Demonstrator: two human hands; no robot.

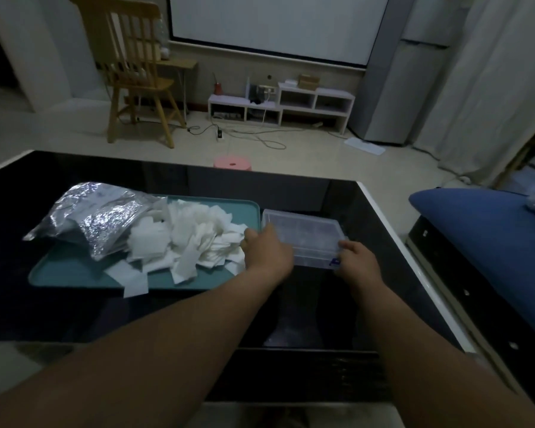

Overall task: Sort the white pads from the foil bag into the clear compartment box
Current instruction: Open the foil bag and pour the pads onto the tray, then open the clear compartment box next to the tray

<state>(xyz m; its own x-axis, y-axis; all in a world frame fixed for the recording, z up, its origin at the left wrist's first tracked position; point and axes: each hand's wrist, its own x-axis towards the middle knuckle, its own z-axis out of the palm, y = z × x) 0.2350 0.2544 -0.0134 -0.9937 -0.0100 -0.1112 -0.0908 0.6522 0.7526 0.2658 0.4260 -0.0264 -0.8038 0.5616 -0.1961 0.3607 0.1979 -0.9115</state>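
On the glossy black table (368, 211), a crinkled foil bag (96, 217) spills flat white pads (192, 236) across a teal tray (74, 273). Just right of the tray lies a shallow clear plastic box (306, 233), lid down. The left hand (267, 248) grips its left end, the right hand (357, 261) its near right corner.

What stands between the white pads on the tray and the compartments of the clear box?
Only the lid, it seems: the clear box looks closed, so its lid covers the compartments. The left hand and right hand hold its near corners. The white pads lie on the tray right beside it, with nothing else between.
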